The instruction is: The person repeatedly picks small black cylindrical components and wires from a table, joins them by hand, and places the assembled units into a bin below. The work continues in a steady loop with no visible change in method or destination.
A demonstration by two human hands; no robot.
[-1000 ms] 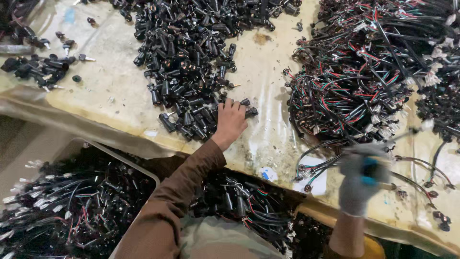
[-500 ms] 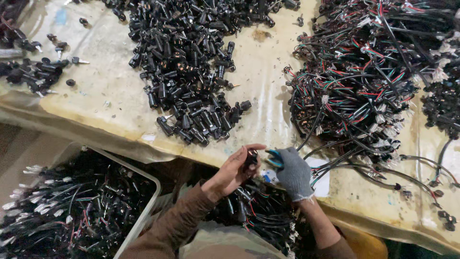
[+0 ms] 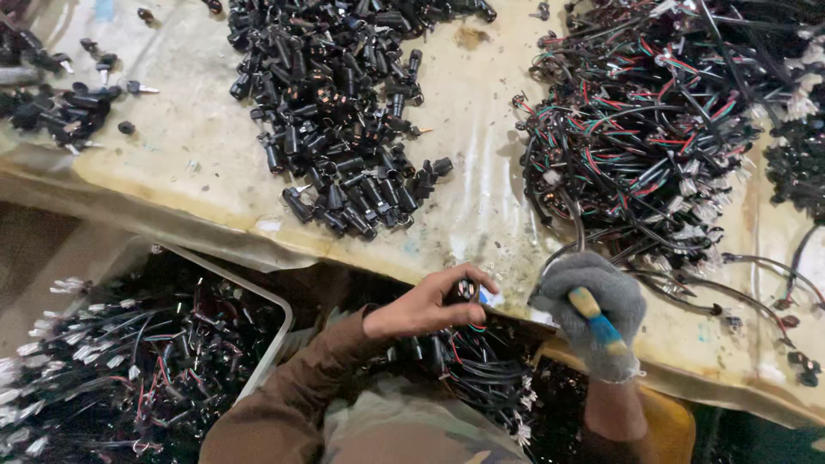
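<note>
Counter point(image 3: 481, 206) edge, with the heap of black connector housings point(image 3: 344, 112) now beyond both hands. Left hand point(image 3: 430, 305), drawn back from that heap, pinches one black housing point(image 3: 466, 290); gloved right hand point(image 3: 593, 314), alongside, clenches a wire lead point(image 3: 567, 232).

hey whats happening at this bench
A person sits at a table covered in parts. The bare left hand pinches a small black connector at the table's near edge. The gloved right hand grips a tool with a yellow and blue handle beside it. A pile of black connectors lies ahead, a tangle of wire harnesses to the right, and a bin of wired pieces sits at lower left.
</note>
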